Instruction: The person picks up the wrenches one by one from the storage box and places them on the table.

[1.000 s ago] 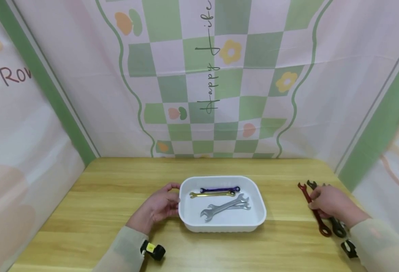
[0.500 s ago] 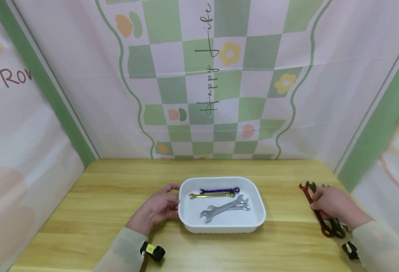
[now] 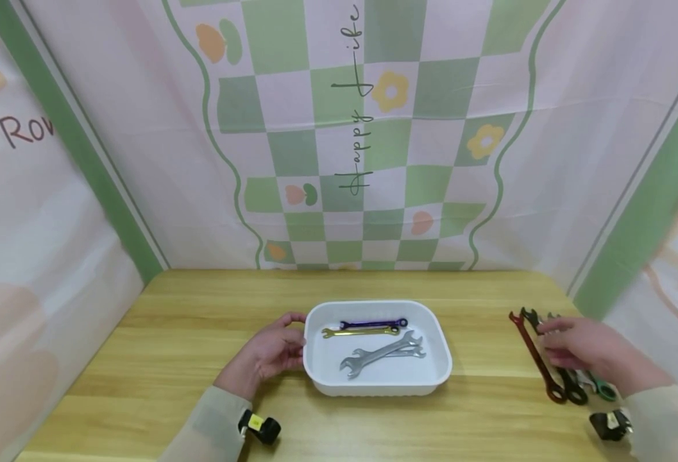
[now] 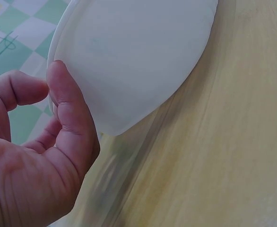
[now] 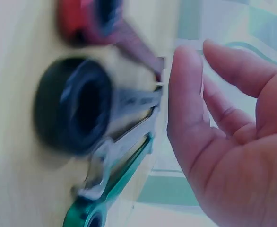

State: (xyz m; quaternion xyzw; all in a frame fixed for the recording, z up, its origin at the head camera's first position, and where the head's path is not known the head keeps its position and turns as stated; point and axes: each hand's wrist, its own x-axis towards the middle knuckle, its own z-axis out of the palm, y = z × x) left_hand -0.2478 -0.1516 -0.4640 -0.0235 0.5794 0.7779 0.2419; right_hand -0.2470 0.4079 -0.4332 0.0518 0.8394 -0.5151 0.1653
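Observation:
My left hand [image 3: 275, 350] is at the left side of a white tray [image 3: 327, 369], its fingers against the outer wall and fingertips at the rim [image 4: 52, 52]. On the right, my right hand [image 3: 593, 350] is over a row of wrenches with its fingers loosely extended and nothing between them. That row has a red wrench [image 3: 536, 351], a black wrench [image 3: 566, 378], a silver wrench [image 3: 587, 380] and a green wrench [image 3: 604, 389]. Seen from the right wrist, the black wrench's ring end [image 5: 46, 106] is closest, and the fingers are apart from the wrenches. My hand hides their middles in the head view.
Inside the tray lie a purple wrench [image 3: 373, 323], a gold wrench [image 3: 356, 332] and two crossed silver wrenches [image 3: 373, 355]. Tray and row stand on a wooden table [image 3: 200, 321]. A printed curtain [image 3: 396, 147] hangs behind it and along both sides.
The red wrench has shifted slightly right, closer to the black one. My right hand has let go of it and moved right, uncovering the green wrench's ring end. My left hand stays put.

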